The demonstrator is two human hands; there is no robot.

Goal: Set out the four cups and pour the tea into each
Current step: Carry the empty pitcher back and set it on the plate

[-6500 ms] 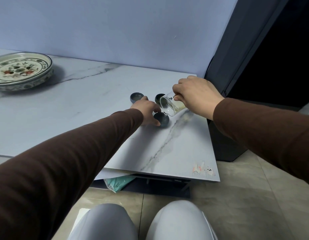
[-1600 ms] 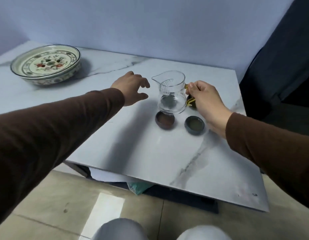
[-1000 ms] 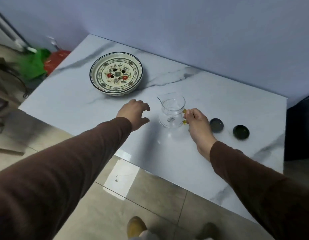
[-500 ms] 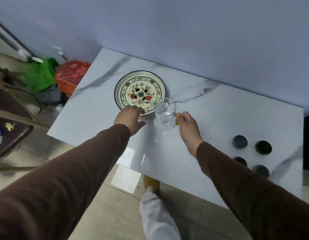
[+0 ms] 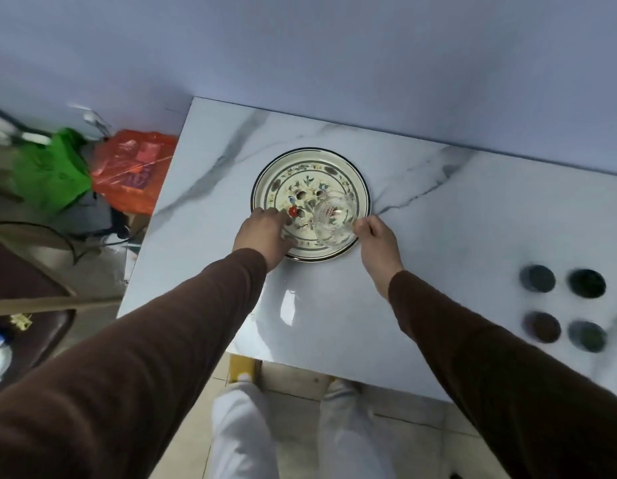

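Observation:
Several small dark cups stand in a square at the table's right: two at the back (image 5: 537, 278) (image 5: 587, 283) and two at the front (image 5: 541, 327) (image 5: 588, 336). My right hand (image 5: 377, 239) grips the handle of a clear glass pitcher (image 5: 334, 216), held over the right part of a round patterned tray (image 5: 283, 181). The pitcher looks empty. My left hand (image 5: 265, 233) rests on the tray's near left rim with its fingers apart, holding nothing.
The white marble table (image 5: 438, 216) stands against a pale blue wall. Green (image 5: 51, 171) and orange (image 5: 134, 167) plastic bags lie on the floor past its left edge. A dark chair (image 5: 20, 299) is at the far left. My legs are below the table's front edge.
My right hand has carried the pitcher left from beside the cups to over the patterned tray. My left hand has moved with it onto the tray's rim. The view has risen and swung left.

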